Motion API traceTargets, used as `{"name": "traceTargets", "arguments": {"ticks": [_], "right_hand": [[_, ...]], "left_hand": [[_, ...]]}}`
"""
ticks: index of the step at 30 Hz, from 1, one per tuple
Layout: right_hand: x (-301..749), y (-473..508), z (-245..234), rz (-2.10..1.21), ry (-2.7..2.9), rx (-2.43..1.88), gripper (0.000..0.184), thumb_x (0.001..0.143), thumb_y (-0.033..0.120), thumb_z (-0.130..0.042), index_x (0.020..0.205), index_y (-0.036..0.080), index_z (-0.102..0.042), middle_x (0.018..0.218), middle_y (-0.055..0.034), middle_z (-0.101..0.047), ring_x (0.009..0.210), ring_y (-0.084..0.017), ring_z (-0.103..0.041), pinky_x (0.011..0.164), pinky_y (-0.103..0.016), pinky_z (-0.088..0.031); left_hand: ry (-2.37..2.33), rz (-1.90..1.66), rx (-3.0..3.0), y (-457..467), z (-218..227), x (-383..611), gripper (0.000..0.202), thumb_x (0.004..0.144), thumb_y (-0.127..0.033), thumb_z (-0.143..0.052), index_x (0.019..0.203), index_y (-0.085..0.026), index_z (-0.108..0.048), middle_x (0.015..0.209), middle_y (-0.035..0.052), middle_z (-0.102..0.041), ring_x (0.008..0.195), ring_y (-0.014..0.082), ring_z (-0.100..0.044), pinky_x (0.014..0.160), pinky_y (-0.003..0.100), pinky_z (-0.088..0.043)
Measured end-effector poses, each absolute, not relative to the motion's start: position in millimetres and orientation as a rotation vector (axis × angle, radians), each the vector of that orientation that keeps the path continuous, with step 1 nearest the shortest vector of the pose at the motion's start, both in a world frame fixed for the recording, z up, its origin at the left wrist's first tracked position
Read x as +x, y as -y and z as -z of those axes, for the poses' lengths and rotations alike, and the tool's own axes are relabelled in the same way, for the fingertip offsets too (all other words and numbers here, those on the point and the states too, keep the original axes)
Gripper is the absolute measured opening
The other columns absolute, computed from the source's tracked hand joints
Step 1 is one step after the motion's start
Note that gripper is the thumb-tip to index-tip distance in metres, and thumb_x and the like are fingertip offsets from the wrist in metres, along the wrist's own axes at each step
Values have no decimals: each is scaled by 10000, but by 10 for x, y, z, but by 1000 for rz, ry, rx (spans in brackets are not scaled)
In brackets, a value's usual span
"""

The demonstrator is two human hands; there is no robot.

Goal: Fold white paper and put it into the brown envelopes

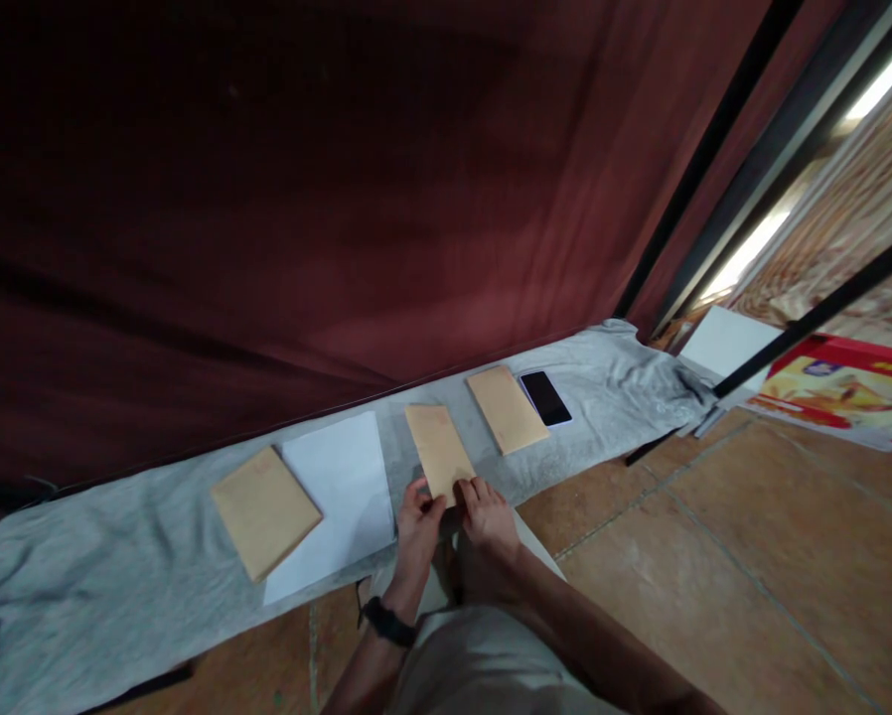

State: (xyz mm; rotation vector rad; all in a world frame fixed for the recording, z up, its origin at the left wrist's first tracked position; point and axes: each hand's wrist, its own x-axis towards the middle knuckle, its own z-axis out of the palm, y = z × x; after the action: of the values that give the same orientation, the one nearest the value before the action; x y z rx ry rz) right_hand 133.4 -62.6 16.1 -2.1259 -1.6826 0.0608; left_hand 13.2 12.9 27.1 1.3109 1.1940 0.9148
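Pale beige clothing [483, 655] nearest; beyond it, a narrow tan paper envelope [440, 449] pinched at its near edge
Left hand [418, 524] and right hand [489, 514] both grip that edge, seemingly working its end; the next move calls for light, even pressure. The envelope is over a long grey cloth-covered bench [602, 387], between white rectangular paper [353, 506] and a wider tan envelope [507, 407]; dark red curtain [416, 218] behind, brown tiles [684, 566] below

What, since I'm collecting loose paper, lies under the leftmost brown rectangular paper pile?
The white rectangular paper runs partly beneath it, over grey cloth; whatever else the brown pile covers is hidden.
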Motion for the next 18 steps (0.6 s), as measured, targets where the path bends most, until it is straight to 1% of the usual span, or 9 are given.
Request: {"name": "traceTargets", "arguments": {"ticks": [2,4,6,8,10,12,13,15,18], "right_hand": [[1406,589,-276,-121,1644,-2094,257,956,152,-499,1155,218,-647,1021,-100,-695,860,-224,-667,703,-284,-539],[1496,552,-357,-192,1513,-1997,273,974,173,-469,1164,217,-661,1055,-110,-700,873,-218,-677,704,-276,-541],[1574,511,-396,-329,1262,-1843,269,1001,273,-448,1083,198,-693,1027,-112,-707,838,-210,-681,708,-289,-559],[1605,475,-393,-543,937,-1646,352,986,451,-479,944,182,-703,912,-92,-714,756,-201,-674,675,-311,-582],[1573,458,-354,-761,624,-1450,457,877,620,-591,834,174,-683,776,-59,-703,676,-190,-660,638,-323,-595],[1496,468,-289,-923,382,-1303,529,706,693,-730,759,171,-660,689,-32,-686,619,-176,-647,633,-330,-599],[1452,483,-252,-978,297,-1256,549,628,694,-784,719,170,-647,663,-25,-680,602,-168,-641,636,-328,-597],[1383,521,-180,-1054,186,-1207,569,531,675,-845,670,166,-630,630,-18,-671,570,-152,-629,621,-309,-586],[1377,577,-102,-1117,126,-1205,577,487,649,-872,688,159,-643,613,-16,-665,529,-139,-608,565,-283,-565]], "left_hand": [[-1154,-893,1295,-59,-449,211,552,759,-488,-743,1183,-177,-577,744,-5,-674,703,174,-669,690,304,-553],[-1130,-886,1266,-25,-574,260,616,791,-603,-688,1226,-181,-582,818,26,-696,769,183,-684,710,304,-556],[-1136,-880,1222,-11,-605,280,655,795,-670,-652,1227,-181,-601,918,62,-715,842,197,-696,721,307,-560],[-1146,-847,1171,9,-546,290,664,756,-682,-687,1172,-167,-636,939,77,-721,835,202,-697,698,305,-560],[-1115,-782,1102,52,-437,310,634,716,-656,-737,1101,-157,-669,904,74,-729,763,190,-688,663,304,-554],[-1061,-736,1018,111,-328,340,576,701,-614,-765,1038,-152,-694,871,68,-737,702,172,-672,631,291,-539],[-1043,-719,982,138,-285,353,550,688,-591,-781,1005,-148,-703,847,64,-737,677,163,-661,611,279,-525],[-1047,-695,939,171,-228,362,515,646,-552,-816,933,-136,-712,779,52,-727,624,142,-634,573,252,-490],[-1111,-626,953,152,-203,313,475,599,-524,-840,839,-133,-715,681,33,-699,558,120,-596,535,232,-450]]}}
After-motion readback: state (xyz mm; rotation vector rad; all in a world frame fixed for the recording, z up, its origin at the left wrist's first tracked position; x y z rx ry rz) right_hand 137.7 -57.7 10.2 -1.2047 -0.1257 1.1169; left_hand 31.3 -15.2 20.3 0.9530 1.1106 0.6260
